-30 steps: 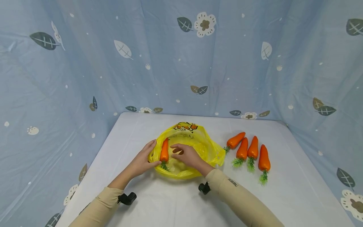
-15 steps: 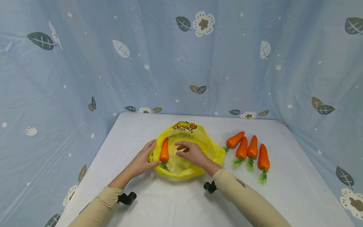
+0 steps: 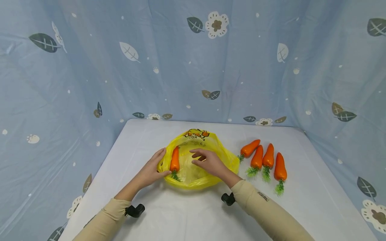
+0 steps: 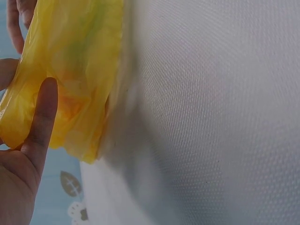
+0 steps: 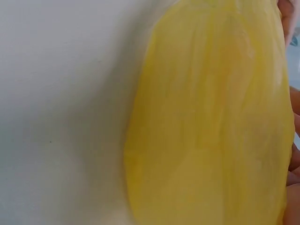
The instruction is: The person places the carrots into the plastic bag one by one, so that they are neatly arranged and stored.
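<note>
Yellow bag beneath loosely bent right grip

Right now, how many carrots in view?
5: one carrot in the bag; four on the table to its right: leftmost, second, third, rightmost. The bag could hide more.

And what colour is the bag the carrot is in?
The bag is bright yellow, with a dark and orange print; the head view shows it best.
</note>
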The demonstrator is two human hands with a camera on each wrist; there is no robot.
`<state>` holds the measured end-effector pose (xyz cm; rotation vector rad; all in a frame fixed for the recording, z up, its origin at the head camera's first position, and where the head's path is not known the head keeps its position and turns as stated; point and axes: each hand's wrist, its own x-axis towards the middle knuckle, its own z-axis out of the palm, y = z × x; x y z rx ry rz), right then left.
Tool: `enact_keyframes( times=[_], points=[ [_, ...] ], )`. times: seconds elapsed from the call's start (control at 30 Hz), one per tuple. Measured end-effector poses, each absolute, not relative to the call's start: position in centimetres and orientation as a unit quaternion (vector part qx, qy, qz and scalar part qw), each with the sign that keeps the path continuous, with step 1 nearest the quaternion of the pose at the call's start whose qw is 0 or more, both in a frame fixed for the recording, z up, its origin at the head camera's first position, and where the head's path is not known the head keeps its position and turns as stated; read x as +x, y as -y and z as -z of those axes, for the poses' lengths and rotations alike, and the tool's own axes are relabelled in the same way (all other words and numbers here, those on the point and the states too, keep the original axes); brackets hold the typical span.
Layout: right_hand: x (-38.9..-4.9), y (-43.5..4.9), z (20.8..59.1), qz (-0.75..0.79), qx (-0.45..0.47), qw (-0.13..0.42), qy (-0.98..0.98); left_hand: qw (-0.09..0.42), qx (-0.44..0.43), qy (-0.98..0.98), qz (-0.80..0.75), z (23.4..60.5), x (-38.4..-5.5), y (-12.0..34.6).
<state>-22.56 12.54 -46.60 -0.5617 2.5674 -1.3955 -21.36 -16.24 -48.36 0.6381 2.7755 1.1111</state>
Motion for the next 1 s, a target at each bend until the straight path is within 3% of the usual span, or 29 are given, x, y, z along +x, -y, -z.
enact_keyframes(
  times=[1.0],
  points=[
    [-21.9,-15.4,45.6,0.461,-0.168,0.048,-0.87,0.054,0.201,-0.906,-0.369,48.3,-21.0,16.6]
  ],
)
